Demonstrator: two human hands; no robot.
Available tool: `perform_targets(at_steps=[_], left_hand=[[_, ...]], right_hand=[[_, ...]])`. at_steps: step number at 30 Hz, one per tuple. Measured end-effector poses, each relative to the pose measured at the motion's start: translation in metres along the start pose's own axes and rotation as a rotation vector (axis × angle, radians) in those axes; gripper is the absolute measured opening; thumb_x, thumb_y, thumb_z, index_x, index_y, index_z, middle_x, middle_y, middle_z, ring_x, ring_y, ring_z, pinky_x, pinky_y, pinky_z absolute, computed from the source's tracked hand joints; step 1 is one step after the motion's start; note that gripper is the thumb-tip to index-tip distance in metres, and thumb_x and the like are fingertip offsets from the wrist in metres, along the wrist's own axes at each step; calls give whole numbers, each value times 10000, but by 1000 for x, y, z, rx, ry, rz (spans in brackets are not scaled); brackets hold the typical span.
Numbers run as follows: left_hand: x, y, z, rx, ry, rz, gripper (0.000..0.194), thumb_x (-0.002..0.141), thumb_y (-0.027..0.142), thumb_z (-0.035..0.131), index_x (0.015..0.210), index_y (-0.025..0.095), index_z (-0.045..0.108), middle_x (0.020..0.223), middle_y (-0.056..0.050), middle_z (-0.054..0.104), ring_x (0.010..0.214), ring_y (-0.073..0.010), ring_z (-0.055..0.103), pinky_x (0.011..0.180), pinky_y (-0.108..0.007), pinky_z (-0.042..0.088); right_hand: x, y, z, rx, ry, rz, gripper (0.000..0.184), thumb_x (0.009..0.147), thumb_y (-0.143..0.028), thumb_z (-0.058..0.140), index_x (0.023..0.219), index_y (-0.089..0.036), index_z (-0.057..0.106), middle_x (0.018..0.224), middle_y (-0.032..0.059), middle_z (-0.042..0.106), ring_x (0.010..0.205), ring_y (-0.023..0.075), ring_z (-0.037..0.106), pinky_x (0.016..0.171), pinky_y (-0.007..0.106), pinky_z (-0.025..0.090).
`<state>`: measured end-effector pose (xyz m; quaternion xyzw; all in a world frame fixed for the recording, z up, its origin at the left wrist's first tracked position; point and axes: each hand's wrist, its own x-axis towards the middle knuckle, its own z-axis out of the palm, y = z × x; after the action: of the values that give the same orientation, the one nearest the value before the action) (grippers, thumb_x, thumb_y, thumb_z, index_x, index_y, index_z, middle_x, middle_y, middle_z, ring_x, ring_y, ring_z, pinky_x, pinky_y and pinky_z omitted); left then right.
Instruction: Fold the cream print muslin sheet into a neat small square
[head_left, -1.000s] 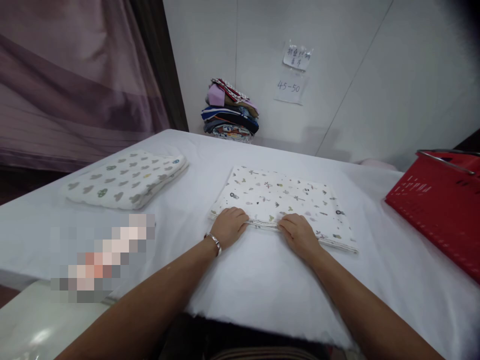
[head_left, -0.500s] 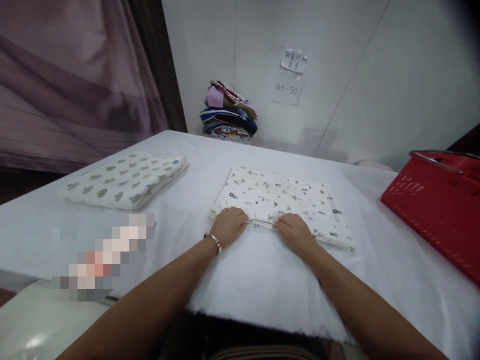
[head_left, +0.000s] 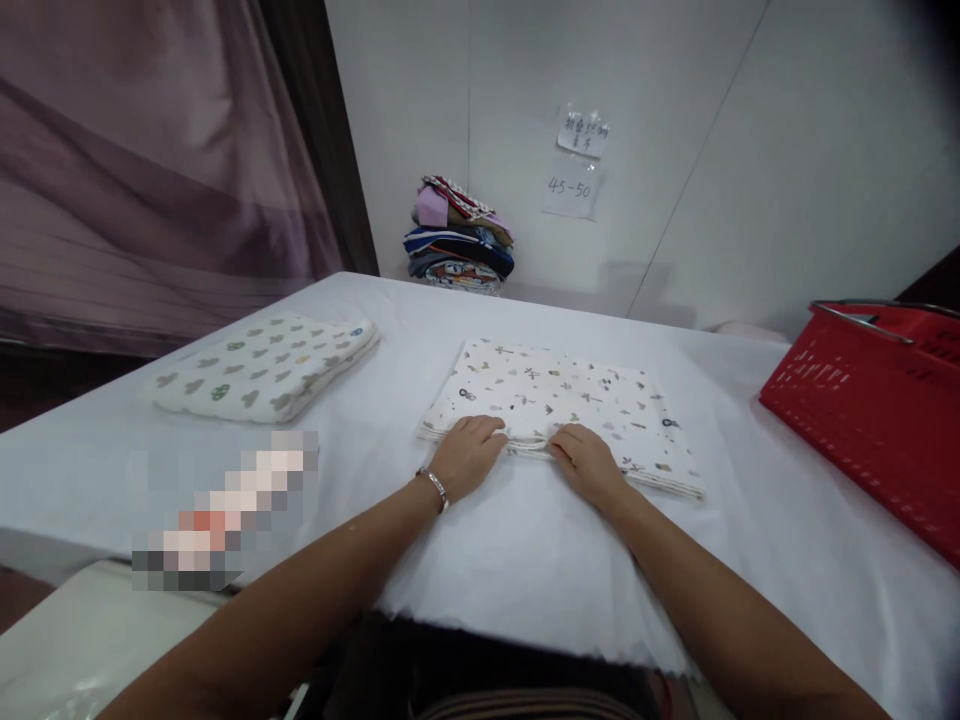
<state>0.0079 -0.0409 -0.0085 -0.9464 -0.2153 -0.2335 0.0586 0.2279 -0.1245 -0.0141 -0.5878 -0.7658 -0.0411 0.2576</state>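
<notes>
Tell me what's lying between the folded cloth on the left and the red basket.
In the head view, a white folded cloth with small prints lies there on the tablecloth, the left hand and right hand touching its near edge.

White cloth, small scattered plant-like print in grey, olive and black. Folded into a rectangle, stacked layers visible along the edge nearest me. Lies flat on the white-covered table, directly in front of me, slightly skewed, right end closer. I'm touching the near edge; layers part slightly mid-edge.
</notes>
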Motion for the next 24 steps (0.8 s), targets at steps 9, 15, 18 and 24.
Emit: perform_targets(at_steps=[9,15,18,24], left_hand=[[21,20,12,127,-54,186,192,869,152,397,815,172,580,1057,-41,552,984,-186,459,830,-337,350],[31,28,21,129,-5,151,176,870,152,399,824,166,567,1024,-38,551,964,-174,460,833,-318,345],[31,28,22,113,23,123,157,865,154,414,832,169,566,1007,-36,553,933,-167,467,826,-311,351],[33,27,25,99,9,114,137,848,141,442,846,167,576,1011,-36,556,938,-176,465,803,-311,363]], right_hand=[[0,2,2,33,6,7,173,883,-226,424,818,-193,581,819,49,593,789,169,519,703,289,408],[1,3,1,48,9,-2,159,873,-209,433,833,-192,585,822,50,591,788,164,516,704,284,408],[1,4,3,50,6,-5,155,874,-218,436,834,-191,583,817,47,588,786,162,512,701,281,404],[1,4,3,47,7,0,137,868,-216,452,828,-191,581,811,43,584,781,162,508,691,279,401]])
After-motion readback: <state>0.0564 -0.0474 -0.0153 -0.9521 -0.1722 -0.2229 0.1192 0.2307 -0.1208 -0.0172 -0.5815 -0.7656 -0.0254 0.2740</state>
